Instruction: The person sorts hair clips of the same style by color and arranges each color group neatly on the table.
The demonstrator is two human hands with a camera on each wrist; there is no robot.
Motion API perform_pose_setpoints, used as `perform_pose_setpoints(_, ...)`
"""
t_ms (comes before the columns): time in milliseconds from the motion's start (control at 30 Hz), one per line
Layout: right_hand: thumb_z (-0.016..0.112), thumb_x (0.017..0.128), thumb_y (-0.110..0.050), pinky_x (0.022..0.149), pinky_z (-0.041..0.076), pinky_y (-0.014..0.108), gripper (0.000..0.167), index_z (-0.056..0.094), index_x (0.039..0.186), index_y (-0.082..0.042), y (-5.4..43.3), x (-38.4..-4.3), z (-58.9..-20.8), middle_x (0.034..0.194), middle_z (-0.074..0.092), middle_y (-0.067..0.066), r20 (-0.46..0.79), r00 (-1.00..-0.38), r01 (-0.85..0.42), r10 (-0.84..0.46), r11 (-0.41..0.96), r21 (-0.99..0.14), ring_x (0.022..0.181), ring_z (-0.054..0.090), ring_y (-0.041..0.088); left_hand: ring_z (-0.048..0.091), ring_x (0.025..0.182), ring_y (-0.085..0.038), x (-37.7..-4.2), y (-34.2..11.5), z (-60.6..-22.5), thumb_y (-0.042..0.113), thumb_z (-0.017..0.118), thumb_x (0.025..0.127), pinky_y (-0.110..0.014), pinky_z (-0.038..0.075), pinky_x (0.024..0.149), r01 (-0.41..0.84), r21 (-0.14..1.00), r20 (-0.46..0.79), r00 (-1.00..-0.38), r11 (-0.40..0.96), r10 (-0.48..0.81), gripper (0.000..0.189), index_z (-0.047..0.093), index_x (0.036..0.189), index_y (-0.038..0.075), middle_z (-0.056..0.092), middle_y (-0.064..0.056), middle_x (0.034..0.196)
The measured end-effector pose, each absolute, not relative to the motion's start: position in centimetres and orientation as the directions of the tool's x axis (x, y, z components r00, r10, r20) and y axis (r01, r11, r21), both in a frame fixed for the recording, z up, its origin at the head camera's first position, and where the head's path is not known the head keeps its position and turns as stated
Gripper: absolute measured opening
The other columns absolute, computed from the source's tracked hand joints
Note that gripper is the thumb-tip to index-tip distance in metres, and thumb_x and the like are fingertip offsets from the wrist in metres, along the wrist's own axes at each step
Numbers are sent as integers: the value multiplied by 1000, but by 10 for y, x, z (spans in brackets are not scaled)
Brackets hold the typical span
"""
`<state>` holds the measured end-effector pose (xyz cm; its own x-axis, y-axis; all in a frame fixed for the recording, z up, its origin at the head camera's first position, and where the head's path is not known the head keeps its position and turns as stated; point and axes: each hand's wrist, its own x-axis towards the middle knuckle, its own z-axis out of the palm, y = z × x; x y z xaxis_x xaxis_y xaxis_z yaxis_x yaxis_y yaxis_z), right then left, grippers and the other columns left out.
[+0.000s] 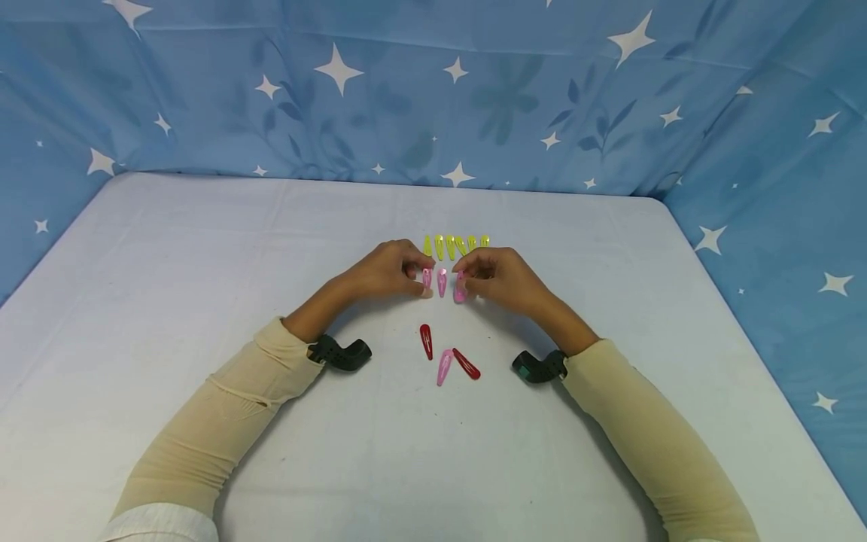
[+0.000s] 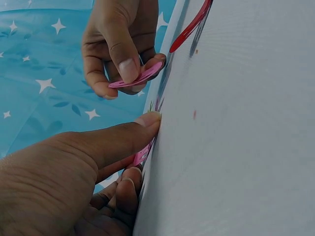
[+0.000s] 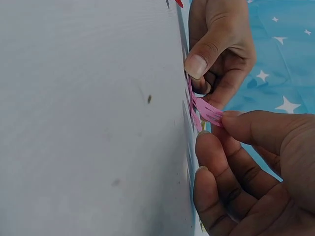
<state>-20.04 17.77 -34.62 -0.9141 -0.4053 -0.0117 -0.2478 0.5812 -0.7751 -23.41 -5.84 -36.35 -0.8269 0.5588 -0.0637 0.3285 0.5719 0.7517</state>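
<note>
My right hand (image 1: pixel 506 280) pinches a pink snap hair clip (image 3: pixel 210 113) between thumb and fingers, held a little above the table. The left hand (image 1: pixel 389 269) has its thumb and forefinger at the two ends of another pink hair clip (image 1: pixel 427 278), which lies on the table; its fingertips partly cover it. A third pink clip (image 1: pixel 442 283) lies upright between the hands. Just beyond them runs a row of several yellow hair clips (image 1: pixel 450 247), partly hidden by the fingers at the left end.
Nearer to me lie a red hair clip (image 1: pixel 426 342), another pink clip (image 1: pixel 444 367) and a second red clip (image 1: pixel 466 363) beside it. A white cloth covers the table (image 1: pixel 203 248). Behind and to the right hangs a blue star-patterned curtain (image 1: pixel 420 98).
</note>
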Motion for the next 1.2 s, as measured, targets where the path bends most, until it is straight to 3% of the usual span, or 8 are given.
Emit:
perform_pose_setpoints(467,69,89,-7,68,49,28,20,72,108,-4,171,-214,-350,92,67,12,-65,-925,-213,-374,651,-728,78,58,22,53,85,-18,-235,-57,-364,16,81,80,-28,43,76,340,756,-56,-818,559,573,46,69,123,3,58,-8,94)
perform_pose_setpoints(833,67,87,-5,63,45,27,23,72,109,-3,168,-218,-351,88,65,11,-103,-935,-174,-340,690,-703,72,54,19,53,85,-18,-235,-58,-364,14,81,80,-28,44,76,344,757,-51,-817,555,575,46,69,122,2,58,-8,94)
perform_pose_setpoints(1200,67,88,-9,65,43,27,28,72,115,-6,163,-219,-350,90,63,9,-154,-944,-124,-291,748,-653,79,52,21,53,85,-18,-235,-59,-363,15,81,80,-28,44,77,348,752,-49,-818,560,573,46,69,122,2,59,-8,94)
